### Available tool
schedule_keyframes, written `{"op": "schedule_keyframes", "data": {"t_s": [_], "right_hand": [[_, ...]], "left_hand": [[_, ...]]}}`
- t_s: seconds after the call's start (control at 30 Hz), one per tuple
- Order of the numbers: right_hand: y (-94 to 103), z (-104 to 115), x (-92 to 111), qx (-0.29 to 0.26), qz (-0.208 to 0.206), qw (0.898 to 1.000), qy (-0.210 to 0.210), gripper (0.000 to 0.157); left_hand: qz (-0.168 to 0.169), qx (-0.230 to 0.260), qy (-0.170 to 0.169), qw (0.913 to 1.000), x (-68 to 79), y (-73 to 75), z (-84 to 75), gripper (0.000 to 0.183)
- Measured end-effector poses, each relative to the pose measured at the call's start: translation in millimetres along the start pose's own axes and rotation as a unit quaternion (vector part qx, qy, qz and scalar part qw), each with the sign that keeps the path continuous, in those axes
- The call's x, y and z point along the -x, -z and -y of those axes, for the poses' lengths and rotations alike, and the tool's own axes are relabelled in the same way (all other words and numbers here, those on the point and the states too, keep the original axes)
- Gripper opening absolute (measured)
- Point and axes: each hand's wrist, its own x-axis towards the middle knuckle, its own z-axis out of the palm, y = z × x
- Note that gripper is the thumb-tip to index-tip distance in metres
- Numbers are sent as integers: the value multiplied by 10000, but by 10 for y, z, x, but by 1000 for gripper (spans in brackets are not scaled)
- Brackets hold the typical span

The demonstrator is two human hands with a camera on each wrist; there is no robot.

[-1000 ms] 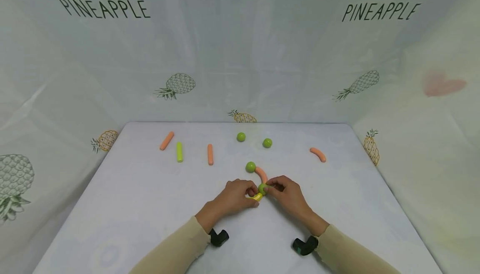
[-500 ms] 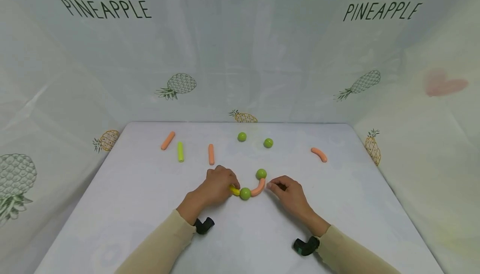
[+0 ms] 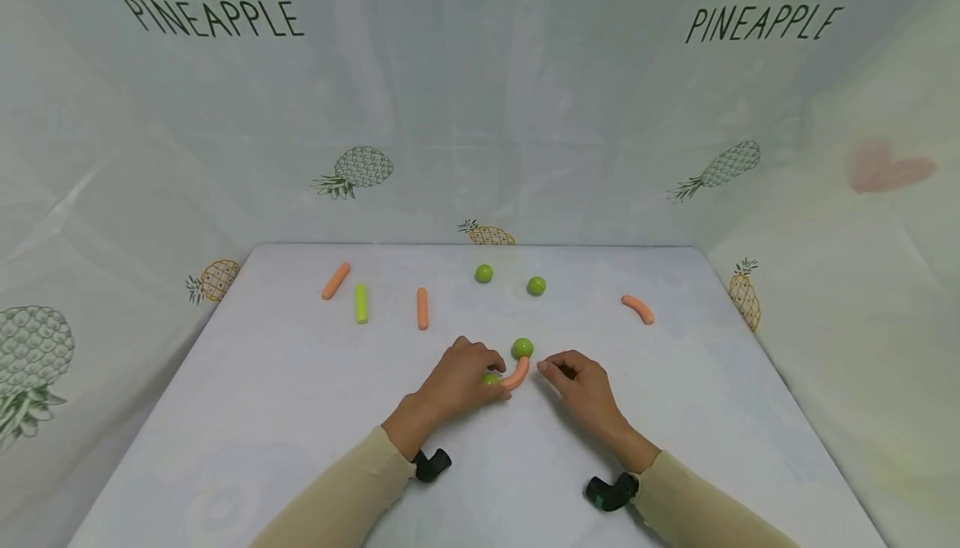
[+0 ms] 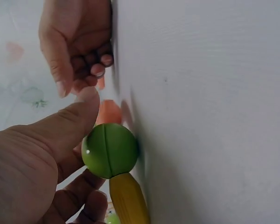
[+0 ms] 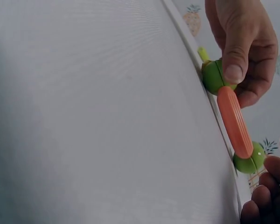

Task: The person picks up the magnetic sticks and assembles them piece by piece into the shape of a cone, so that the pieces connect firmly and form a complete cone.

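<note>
Closest are two tan sleeves [image 3: 337,490], with a small black thing [image 3: 432,465] by the left wrist and another black thing [image 3: 611,491] by the right wrist. The right hand [image 3: 581,390] is loosely curled and holds nothing, just beside the curvy orange piece [image 3: 517,375]. The left hand [image 3: 459,377] has its thumb and fingers apart, on two sides of a green ball [image 4: 110,150], and I can't tell if it pinches the ball. A yellow piece [image 4: 129,200] touches that ball; the left wrist view shows it. The orange piece goes from that ball to a top ball [image 3: 522,348], also green. They are all in the middle of the white table [image 3: 675,398]. Farther back lie an orange stick [image 3: 422,308], a bent orange piece [image 3: 637,309] on the right, a light green stick [image 3: 362,304], a tilted orange stick [image 3: 335,281] and two green balls [image 3: 536,286]. Behind the table hangs a pale cloth [image 3: 480,98] with pineapple pictures.
</note>
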Motion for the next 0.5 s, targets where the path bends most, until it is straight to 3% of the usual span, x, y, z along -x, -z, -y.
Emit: {"op": "schedule_keyframes", "data": {"t_s": [0.27,0.5], "right_hand": [[4,-27,-9,-55,-69,10000,-15,14],[27,-38,-11,-77,-53,9999,-45,12]], "left_hand": [[58,-75,-259,9996,35,52,104,13],[180,-269,-107,9994,114,190,185,12]]}}
